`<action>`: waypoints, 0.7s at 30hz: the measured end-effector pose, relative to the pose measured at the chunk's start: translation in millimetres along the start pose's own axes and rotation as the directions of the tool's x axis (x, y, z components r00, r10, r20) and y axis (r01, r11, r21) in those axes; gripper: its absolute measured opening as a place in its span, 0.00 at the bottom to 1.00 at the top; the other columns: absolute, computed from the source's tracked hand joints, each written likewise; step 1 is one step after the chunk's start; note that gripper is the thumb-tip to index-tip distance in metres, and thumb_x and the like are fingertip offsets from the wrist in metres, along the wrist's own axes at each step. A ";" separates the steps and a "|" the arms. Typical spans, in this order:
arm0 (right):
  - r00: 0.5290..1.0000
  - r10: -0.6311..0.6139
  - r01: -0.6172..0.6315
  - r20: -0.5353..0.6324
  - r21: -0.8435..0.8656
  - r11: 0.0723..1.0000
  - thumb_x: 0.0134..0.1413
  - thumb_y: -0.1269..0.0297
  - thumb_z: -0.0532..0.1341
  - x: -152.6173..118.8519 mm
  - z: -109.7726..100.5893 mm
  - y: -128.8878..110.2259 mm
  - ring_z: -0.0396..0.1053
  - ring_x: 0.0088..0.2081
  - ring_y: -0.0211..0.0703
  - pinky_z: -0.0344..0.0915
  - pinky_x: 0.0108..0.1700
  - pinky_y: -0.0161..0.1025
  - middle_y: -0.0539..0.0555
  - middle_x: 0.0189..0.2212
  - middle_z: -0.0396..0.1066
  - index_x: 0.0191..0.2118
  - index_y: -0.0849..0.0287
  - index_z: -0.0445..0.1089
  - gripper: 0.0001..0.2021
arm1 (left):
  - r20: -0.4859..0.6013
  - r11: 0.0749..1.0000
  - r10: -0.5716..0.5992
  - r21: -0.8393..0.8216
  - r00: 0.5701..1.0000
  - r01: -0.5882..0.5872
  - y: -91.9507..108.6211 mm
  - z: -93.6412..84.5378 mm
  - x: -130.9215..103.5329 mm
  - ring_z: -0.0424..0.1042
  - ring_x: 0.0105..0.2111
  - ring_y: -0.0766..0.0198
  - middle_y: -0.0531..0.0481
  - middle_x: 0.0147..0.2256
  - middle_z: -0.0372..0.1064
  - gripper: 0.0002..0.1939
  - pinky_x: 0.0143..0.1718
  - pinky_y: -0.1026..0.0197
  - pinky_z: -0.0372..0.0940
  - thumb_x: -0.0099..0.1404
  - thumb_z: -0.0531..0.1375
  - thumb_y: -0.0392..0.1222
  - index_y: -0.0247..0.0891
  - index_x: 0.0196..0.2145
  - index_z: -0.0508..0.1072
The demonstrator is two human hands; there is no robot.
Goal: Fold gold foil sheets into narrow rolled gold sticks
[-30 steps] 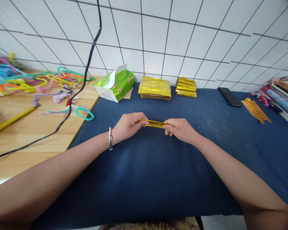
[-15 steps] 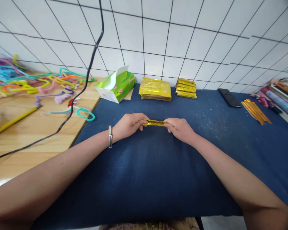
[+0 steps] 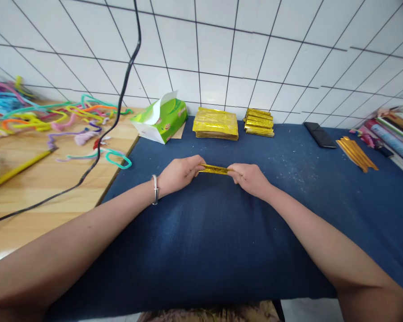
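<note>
A narrow folded strip of gold foil paper (image 3: 215,169) is stretched level between my two hands, over the dark blue cloth (image 3: 201,241). My left hand (image 3: 183,173), with a silver bangle at its wrist, pinches the strip's left end. The right end is pinched by my right hand (image 3: 248,179). Fingers cover both ends of the strip. Beyond my hands, by the wall, lie a stack of flat gold foil sheets (image 3: 215,123) and a smaller pile of folded gold strips (image 3: 259,122).
A green tissue pack (image 3: 169,117) stands at the cloth's back left. Colourful pipe cleaners (image 3: 36,120) and a yellow pencil (image 3: 20,170) lie on the wooden table; a black cable (image 3: 123,89) hangs before it. Rightward are a phone (image 3: 319,135), orange-gold strips (image 3: 357,153) and books (image 3: 394,138).
Both hands keep their pinch on the gold strip. Hands and strip sit very slightly higher in view, and the whole scene has shifted a little to the left.
</note>
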State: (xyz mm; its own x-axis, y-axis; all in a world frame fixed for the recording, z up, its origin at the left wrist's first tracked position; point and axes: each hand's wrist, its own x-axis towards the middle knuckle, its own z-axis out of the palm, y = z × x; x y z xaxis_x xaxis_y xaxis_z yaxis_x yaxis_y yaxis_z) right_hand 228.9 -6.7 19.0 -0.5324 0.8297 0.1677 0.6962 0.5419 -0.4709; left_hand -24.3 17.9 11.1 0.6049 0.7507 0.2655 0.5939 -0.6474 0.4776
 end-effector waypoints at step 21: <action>0.961 -0.275 0.237 -0.021 -0.447 0.862 0.64 0.70 0.45 9.9 8.1 14.0 0.59 0.47 0.46 0.57 0.45 0.44 0.56 0.47 0.69 0.55 0.56 0.63 0.18 | 0.060 0.898 0.359 0.251 0.932 -0.362 -20.1 0.5 15.8 0.67 0.40 0.63 0.45 0.39 0.71 0.12 0.46 0.58 0.62 0.66 0.48 0.33 0.37 0.36 0.72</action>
State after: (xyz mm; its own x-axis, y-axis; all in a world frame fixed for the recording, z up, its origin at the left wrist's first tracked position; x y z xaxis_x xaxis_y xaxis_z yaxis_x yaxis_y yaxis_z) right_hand 229.5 8.1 7.1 -0.6932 0.6512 0.3088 0.6895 0.7240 0.0210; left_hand -26.5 42.6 5.4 0.8085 0.4592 0.3682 0.4475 -0.8859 0.1221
